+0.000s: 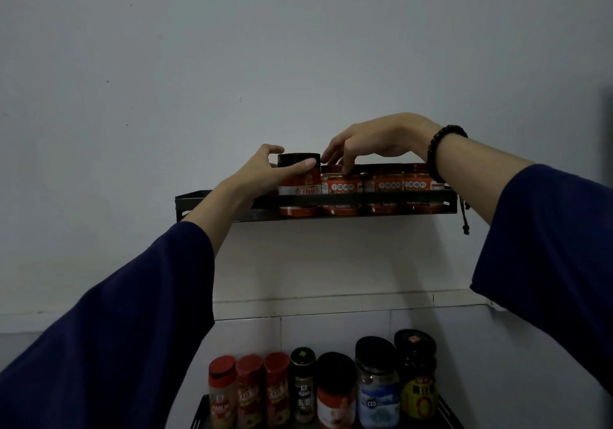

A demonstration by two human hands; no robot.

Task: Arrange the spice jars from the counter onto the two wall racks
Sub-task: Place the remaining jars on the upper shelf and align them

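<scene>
A black upper wall rack holds a row of red-labelled jars. My left hand is wrapped around the leftmost one, a red jar with a black lid, standing in the rack. My right hand reaches over from the right, and its fingertips rest on the top of the second jar. Two more red jars stand to the right of it. A lower rack at the bottom holds several spice bottles and jars.
The pale wall behind is bare above the upper rack, with white tiles below it. The left part of the upper rack has no jars. A dark beaded bracelet sits on my right wrist. The counter is out of view.
</scene>
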